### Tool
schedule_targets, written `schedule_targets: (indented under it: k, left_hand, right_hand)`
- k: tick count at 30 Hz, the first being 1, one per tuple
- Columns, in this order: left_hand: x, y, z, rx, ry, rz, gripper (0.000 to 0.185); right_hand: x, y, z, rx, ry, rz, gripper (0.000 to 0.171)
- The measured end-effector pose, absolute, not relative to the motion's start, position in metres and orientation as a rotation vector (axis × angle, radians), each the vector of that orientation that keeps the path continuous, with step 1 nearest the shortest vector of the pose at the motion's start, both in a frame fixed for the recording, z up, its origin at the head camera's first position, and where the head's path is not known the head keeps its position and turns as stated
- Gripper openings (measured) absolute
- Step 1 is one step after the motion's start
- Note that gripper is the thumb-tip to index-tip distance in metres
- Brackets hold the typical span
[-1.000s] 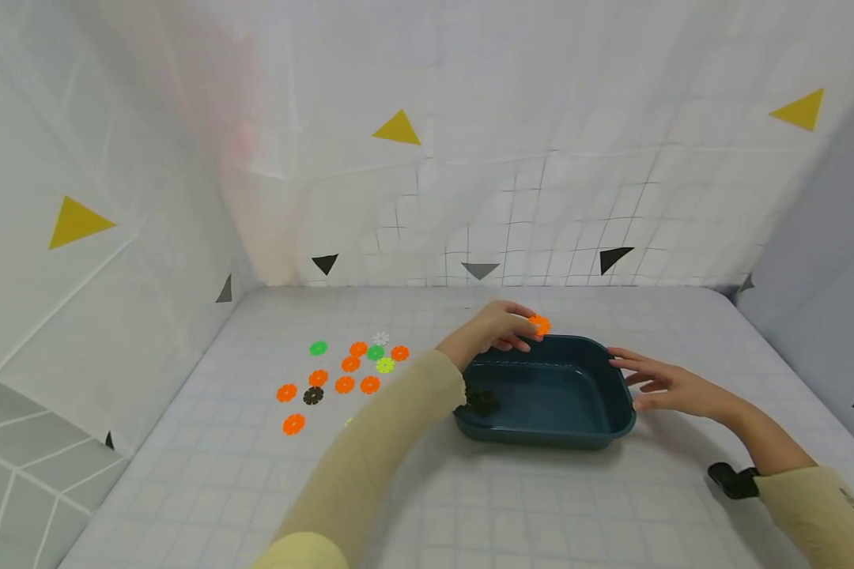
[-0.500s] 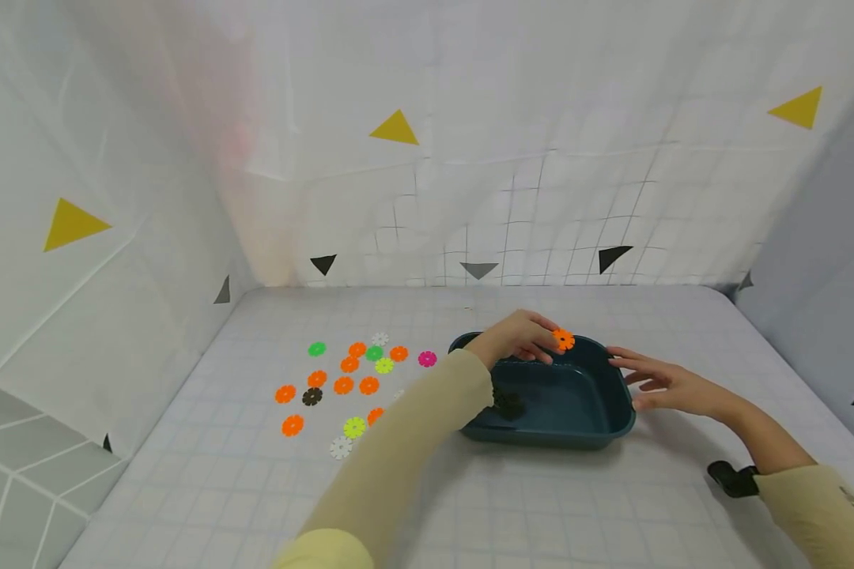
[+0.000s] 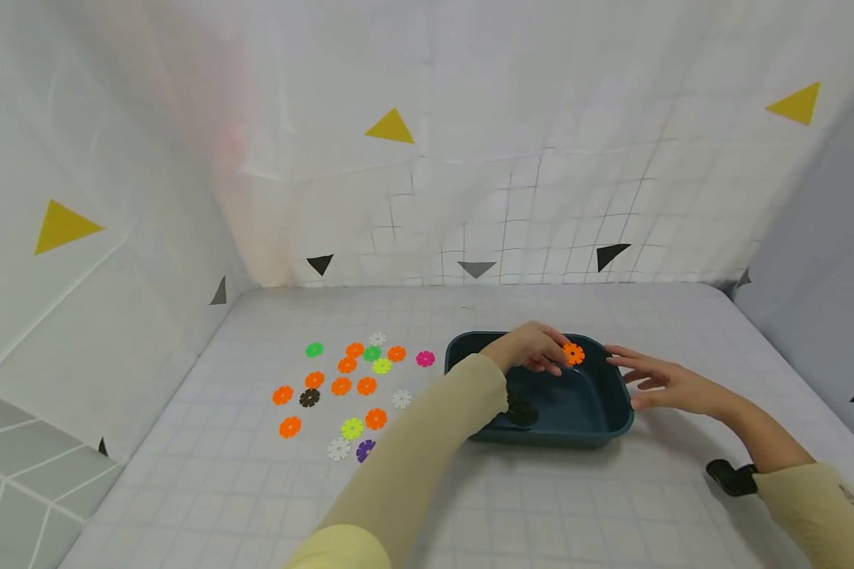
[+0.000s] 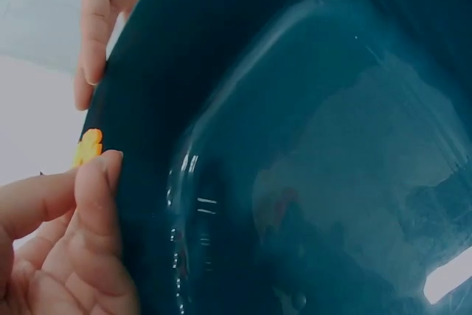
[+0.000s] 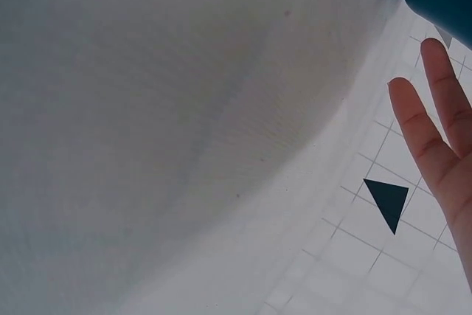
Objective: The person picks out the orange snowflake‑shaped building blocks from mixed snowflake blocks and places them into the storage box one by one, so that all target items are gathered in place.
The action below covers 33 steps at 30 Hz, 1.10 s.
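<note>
Left hand: my left hand [image 3: 530,349] is over the far side of the dark teal tub [image 3: 615,415], fingertips pinching 1 orange gear disc [image 3: 573,354]. In the left wrist view I only see a sliver of that disc [image 4: 88,147] poking out behind the thumb, right at the tub's rim.

Orange disc: held in the air above the tub's inside, just off the far right corner, not touching the bottom as far as I can tell.

Right hand: my right hand [image 3: 665,383] sits just beside the pinch, on the tub's right edge, fingers straight and spread, resting against the rim. The right wrist view shows those flat fingers [image 5: 435,145] with a corner of the tub up top.

Tub: sits on the white gridded table [image 3: 576,506], directly under the pinch. 1 black disc [image 3: 522,409] lies inside, near my left forearm.

Loose pile: to the left of the pinch, well apart from it, a scatter of discs [image 3: 341,386] lies on the table, mostly orange, plus green, yellow-green, white, pink [image 3: 425,359], purple and 1 dark one.
</note>
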State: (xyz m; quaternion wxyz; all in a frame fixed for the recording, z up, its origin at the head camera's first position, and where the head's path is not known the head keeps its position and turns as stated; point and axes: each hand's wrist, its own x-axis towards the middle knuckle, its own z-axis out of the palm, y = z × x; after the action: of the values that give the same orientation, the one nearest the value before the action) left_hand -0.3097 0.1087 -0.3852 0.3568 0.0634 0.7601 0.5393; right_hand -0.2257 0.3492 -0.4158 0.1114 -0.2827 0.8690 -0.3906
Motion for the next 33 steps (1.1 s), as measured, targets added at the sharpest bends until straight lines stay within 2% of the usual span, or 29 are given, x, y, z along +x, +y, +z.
schedule_targets:
  k: [14,26,33]
  left_hand:
    - [-0.305,0.115,-0.389,0.192,1.940,1.319,0.024]
    - [-0.307,0.117,-0.393,0.215,1.966,1.255,0.019]
    - [-0.311,0.117,-0.400,0.194,1.939,1.197,0.024]
  right_hand:
    - [-0.225,0.351,-0.418,-0.839,2.546,-1.159,0.061]
    - [-0.226,0.349,-0.416,-0.821,2.561,-1.140,0.061]
    - [-0.227,0.348,-0.412,-0.829,2.556,-1.130,0.061]
